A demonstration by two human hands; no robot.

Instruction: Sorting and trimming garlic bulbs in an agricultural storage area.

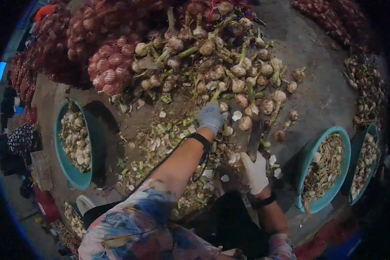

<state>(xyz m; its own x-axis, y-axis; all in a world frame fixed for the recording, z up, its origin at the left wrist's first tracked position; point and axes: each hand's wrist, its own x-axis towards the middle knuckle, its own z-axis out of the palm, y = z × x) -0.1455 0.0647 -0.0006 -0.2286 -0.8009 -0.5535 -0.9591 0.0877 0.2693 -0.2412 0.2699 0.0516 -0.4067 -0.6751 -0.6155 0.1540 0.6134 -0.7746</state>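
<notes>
My left hand [212, 117], in a grey glove, reaches to the near edge of a heap of garlic bulbs with stalks [214, 70]. Its fingers are mostly hidden from above, so whether they grip a bulb is unclear. My right hand [256, 172], in a white glove, is closed on a knife; the broad, dark blade [255, 135] points away from me, its far end beside garlic bulbs and a green stalk. Cut stalks and peel scraps [159, 143] litter the floor in front of me and around my left forearm.
Red mesh sacks of garlic [110, 66] stand behind the heap at left. A teal basin of trimmed bulbs [91, 152] is at left. Another teal basin [347, 152] with peel scraps is at right, beside a further basin [354, 202]. More garlic [370, 87] lies at far right.
</notes>
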